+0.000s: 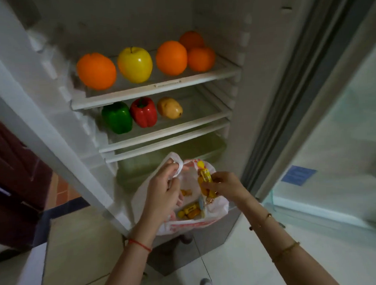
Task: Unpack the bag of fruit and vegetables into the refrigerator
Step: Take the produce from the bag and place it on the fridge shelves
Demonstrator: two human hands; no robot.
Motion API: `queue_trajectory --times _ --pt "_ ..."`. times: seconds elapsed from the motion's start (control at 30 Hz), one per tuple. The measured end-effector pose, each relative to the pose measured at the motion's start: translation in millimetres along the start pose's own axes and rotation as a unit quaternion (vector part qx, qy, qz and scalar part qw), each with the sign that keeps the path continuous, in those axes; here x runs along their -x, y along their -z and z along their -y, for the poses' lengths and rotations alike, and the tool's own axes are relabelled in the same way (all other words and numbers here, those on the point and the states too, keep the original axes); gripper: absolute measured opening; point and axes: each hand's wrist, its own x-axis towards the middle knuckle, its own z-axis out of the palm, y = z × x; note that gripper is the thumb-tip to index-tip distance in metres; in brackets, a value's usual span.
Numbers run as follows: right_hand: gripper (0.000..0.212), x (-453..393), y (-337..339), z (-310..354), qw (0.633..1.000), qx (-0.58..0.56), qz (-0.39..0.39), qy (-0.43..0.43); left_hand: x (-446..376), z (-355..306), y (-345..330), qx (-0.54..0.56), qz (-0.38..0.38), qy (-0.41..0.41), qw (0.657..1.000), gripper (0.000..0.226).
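Observation:
A white plastic bag (215, 208) with red print hangs open in front of the open refrigerator. My left hand (163, 190) grips its left handle. My right hand (225, 183) pinches a small yellow wrapped item (204, 176) at the bag's right rim. Several more small yellow and orange items (189, 212) lie inside the bag. The upper shelf (159, 89) carries several oranges (96, 71) and a yellow apple (134, 64). On the shelf below stand a green pepper (117, 118), a red pepper (143, 112) and a potato (170, 107).
A greenish crisper drawer (153, 161) sits under the lowest shelf, just behind the bag. The refrigerator door (333, 136) stands open on the right. A dark wooden cabinet (10, 182) is at the left. The floor (241, 258) is pale tile.

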Motion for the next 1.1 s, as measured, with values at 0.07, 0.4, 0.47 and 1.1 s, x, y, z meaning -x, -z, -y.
queue_trajectory --times 0.07,0.4,0.47,1.1 --pt "0.015 14.4 23.6 -10.9 0.999 -0.038 -0.036 -0.014 -2.3 -2.0 -9.7 -0.004 0.012 -0.01 1.0 0.036" --pt "0.028 70.3 116.9 -107.8 0.965 -0.036 -0.207 -0.155 -5.0 -18.3 -55.5 0.007 0.046 -0.019 0.999 0.038" --pt "0.035 74.5 128.8 -121.3 0.961 -0.026 -0.207 -0.181 -4.3 -22.9 -62.1 0.005 0.046 -0.014 0.999 0.04" --pt "0.02 21.8 114.9 -187.6 0.947 0.077 -0.146 -0.275 7.3 -20.4 -82.6 -0.034 -0.053 0.004 0.998 0.024"
